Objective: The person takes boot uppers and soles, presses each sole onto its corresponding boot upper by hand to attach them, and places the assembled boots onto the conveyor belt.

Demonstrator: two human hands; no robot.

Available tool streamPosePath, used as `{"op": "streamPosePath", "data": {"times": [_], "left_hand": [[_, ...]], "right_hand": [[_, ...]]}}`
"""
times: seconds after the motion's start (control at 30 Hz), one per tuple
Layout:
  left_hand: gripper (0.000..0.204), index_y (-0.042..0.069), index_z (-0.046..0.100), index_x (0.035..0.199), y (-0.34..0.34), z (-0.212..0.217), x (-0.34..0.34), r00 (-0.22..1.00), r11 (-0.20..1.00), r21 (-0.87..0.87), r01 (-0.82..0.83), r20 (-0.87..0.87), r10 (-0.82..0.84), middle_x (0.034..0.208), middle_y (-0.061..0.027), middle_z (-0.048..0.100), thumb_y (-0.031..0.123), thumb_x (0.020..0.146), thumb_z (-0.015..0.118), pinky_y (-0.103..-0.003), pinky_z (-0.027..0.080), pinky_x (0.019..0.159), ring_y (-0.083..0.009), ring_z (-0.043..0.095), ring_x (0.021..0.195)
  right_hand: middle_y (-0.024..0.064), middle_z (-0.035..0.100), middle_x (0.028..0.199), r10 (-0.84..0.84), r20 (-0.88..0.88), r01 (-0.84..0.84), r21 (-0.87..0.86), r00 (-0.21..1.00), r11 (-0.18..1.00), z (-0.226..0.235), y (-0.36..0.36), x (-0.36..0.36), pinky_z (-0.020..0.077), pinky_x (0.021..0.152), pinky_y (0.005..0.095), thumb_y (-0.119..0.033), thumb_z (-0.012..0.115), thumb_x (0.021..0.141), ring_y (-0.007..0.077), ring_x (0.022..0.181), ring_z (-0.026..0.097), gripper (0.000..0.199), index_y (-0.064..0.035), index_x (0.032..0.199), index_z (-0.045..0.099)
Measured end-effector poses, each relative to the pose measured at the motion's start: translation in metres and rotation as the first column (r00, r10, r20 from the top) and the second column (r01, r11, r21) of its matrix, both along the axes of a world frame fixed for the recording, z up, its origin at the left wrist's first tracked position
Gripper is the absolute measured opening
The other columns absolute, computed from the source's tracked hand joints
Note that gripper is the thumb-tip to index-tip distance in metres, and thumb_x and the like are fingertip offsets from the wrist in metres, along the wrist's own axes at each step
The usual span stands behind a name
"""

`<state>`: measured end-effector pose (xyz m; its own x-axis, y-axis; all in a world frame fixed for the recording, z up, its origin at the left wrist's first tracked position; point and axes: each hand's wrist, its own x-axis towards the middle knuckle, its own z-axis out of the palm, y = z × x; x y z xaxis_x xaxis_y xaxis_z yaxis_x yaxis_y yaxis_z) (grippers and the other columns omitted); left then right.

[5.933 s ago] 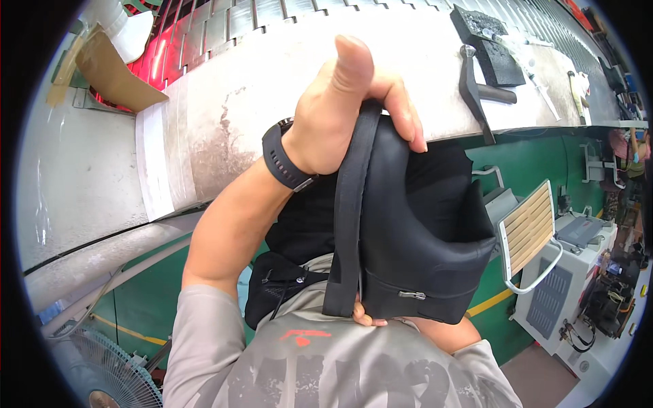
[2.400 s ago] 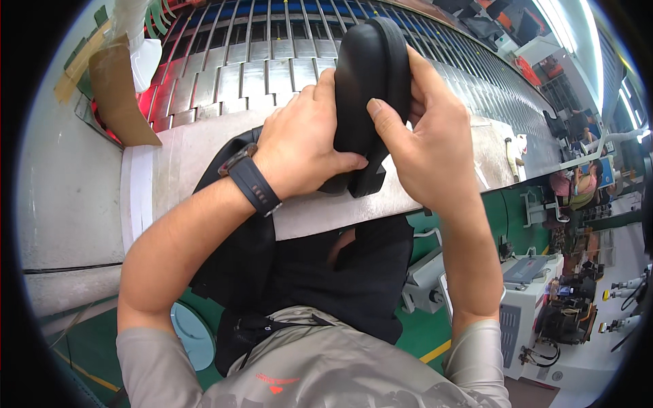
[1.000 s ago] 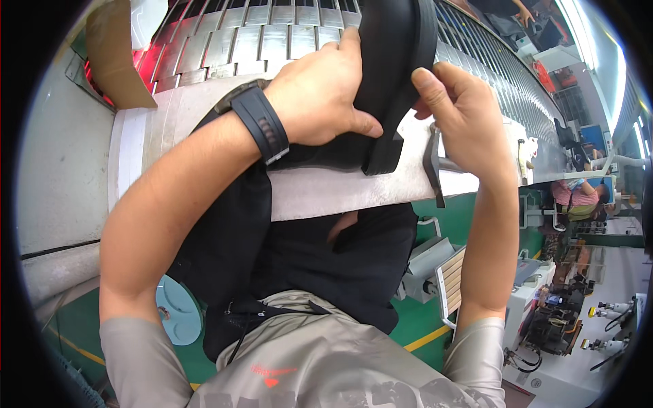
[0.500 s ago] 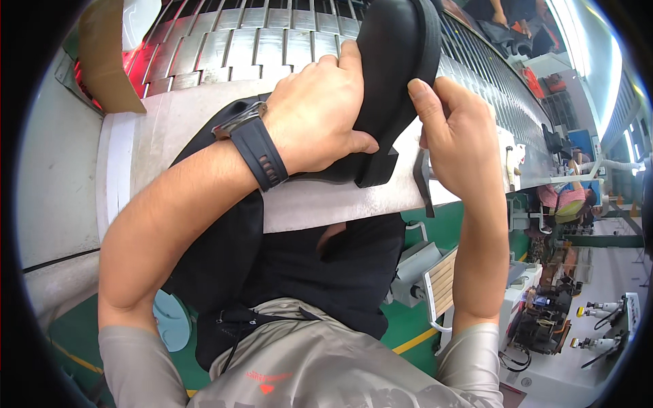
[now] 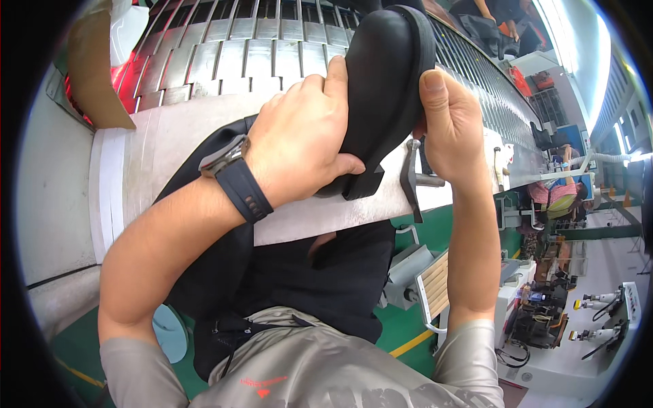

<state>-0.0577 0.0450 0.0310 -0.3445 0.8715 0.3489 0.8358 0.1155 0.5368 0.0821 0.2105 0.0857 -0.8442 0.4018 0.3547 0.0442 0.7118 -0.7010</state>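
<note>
Change: Since half a second ago the black shoe (image 5: 384, 95) has tipped only a little, its rounded end now higher toward the top centre of the frame; both hands have kept their places on it.
Meaning: that small shift looks to me like a turning-over for a closer look at the sole edge, not a putting-down.
Shoe: held up in the air, upper centre of the frame, above the pale table (image 5: 170, 156), sole side facing right, heel block at the lower end.
Left hand (image 5: 299, 143): wrapped firmly around the shoe's body from the left, fingers curled over its top edge, thumb under the heel end.
Right hand (image 5: 452, 129): pressed against the sole side, thumb upright along the rim, fingers hidden behind the shoe, so it holds the shoe too.
Wrist: a dark watch (image 5: 235, 180) sits on the left forearm.
Beneath: a black apron (image 5: 306, 272) hangs down over the table's near edge.
Nearby: a dark metal stand (image 5: 409, 177) sticks up just right of the heel.
Beyond: a slatted metal conveyor (image 5: 224, 54) runs across the top; brown cardboard (image 5: 95, 68) stands at upper left.
</note>
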Motion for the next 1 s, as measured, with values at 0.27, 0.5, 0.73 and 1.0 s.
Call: {"op": "streamPosePath", "data": {"times": [0.27,0.5,0.73,1.0], "left_hand": [[0.123,-0.013,0.026,0.159,0.000,0.001,0.007,0.999,1.000,-0.019,-0.019,-0.030,0.019,0.123,-0.0273,0.063,0.030,0.069,0.098,-0.048,0.052,0.101,-0.0433,0.063,0.116],[0.124,-0.015,0.025,0.158,-0.005,-0.001,0.008,0.998,0.999,0.042,0.026,-0.050,-0.024,0.120,-0.0266,0.063,0.029,0.069,0.099,-0.048,0.052,0.100,-0.0428,0.062,0.113],[0.125,-0.014,0.026,0.159,-0.005,-0.001,0.011,0.998,0.995,0.090,0.032,-0.054,-0.028,0.119,-0.0262,0.062,0.027,0.067,0.099,-0.047,0.053,0.098,-0.0430,0.063,0.111],[0.125,-0.014,0.024,0.160,-0.003,0.005,0.014,0.999,0.998,0.059,0.021,-0.052,-0.018,0.120,-0.0257,0.062,0.027,0.068,0.099,-0.048,0.052,0.098,-0.0427,0.063,0.111]], "right_hand": [[0.0165,0.049,0.059,-0.182,-0.009,0.171,0.394,0.983,0.903,0.015,-0.019,0.003,0.0415,0.053,0.0419,-0.045,0.055,0.113,0.0333,0.052,0.043,0.057,-0.0008,0.076,0.055],[0.0095,0.055,0.060,-0.074,0.031,0.067,0.193,0.997,0.979,0.024,-0.009,0.004,0.0429,0.054,0.0363,-0.049,0.050,0.114,0.0232,0.054,0.050,0.064,-0.0020,0.072,0.059],[-0.0034,0.058,0.068,0.107,-0.137,-0.114,-0.049,0.985,0.992,0.024,0.003,-0.010,0.0416,0.058,0.0262,-0.049,0.041,0.117,0.0037,0.066,0.048,0.066,0.0003,0.089,0.073],[0.0109,0.046,0.057,-0.047,-0.001,0.044,0.333,0.999,0.942,0.041,-0.001,-0.006,0.0398,0.053,0.0365,-0.046,0.050,0.115,0.0195,0.054,0.045,0.063,-0.0003,0.073,0.062]]}}
